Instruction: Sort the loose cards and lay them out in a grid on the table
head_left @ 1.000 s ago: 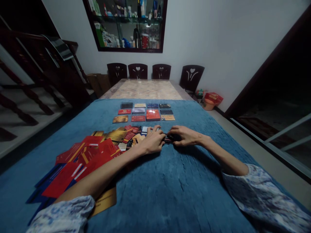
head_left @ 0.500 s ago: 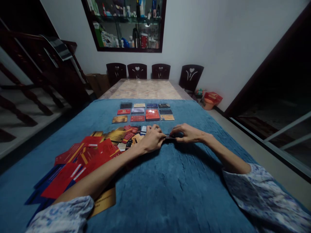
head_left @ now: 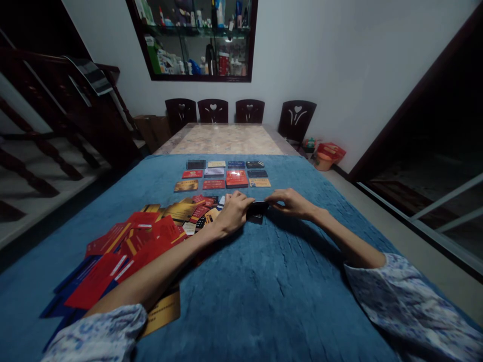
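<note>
Between my hands a dark card [head_left: 259,205] is raised and tilted, gripped at its two ends. My left hand [head_left: 234,212] is closed on its left end, beside the loose pile. My right hand [head_left: 292,203] pinches the right end between thumb and fingers. Just below lies another dark card [head_left: 255,218] on the blue cloth, partly covered. Beyond my hands, small stacks of cards stand in rows, among them a red stack [head_left: 237,179], a gold card stack [head_left: 186,186] and an orange-yellow card [head_left: 259,182].
Loose red cards and envelopes [head_left: 98,279], gold cards [head_left: 179,209] and blue envelopes [head_left: 73,274] spread under and beside my left forearm. The blue cloth [head_left: 287,301] covers the near table. Dark chairs [head_left: 249,110] stand at the far end.
The dark cards between my hands were held low and close to edge-on; now one is lifted and tilted, with another showing beneath it. My right hand has shifted slightly up and right.
</note>
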The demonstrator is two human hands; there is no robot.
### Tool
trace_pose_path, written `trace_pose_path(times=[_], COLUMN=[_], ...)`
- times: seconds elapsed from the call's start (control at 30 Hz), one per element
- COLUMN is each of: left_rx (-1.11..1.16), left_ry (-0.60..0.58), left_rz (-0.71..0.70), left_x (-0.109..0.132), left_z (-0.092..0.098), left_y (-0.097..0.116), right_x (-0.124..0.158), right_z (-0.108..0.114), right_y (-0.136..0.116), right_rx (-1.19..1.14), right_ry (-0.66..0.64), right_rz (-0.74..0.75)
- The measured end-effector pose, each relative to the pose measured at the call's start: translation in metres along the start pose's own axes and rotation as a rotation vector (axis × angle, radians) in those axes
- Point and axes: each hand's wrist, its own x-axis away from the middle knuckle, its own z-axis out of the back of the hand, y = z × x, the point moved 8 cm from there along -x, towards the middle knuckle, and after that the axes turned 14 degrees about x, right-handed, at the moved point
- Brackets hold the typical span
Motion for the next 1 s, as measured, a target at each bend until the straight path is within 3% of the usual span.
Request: trace_pose_path(times=[0.27, 0.63, 1.0], left_rx=[0.004, -0.145, -0.183], left_ry=[0.06, 0.012, -0.003], left_rz=[0.013, 0.088, 0.116], left_x=[0.002, 0.004, 0.007], left_z=[0.002, 0.002, -0.004], left_y=[-0.004, 0.0, -0.001], right_x=[0.001, 0.004, 0.004], right_z=[-0.011, -0.019, -0.026], right_y=[0.007, 0.008, 0.002], right_rx=[0.062, 0.205, 0.058], right_ry=[-0.016, -0.022, -0.007], right_rz=[-0.167, -0.261, -0.173])
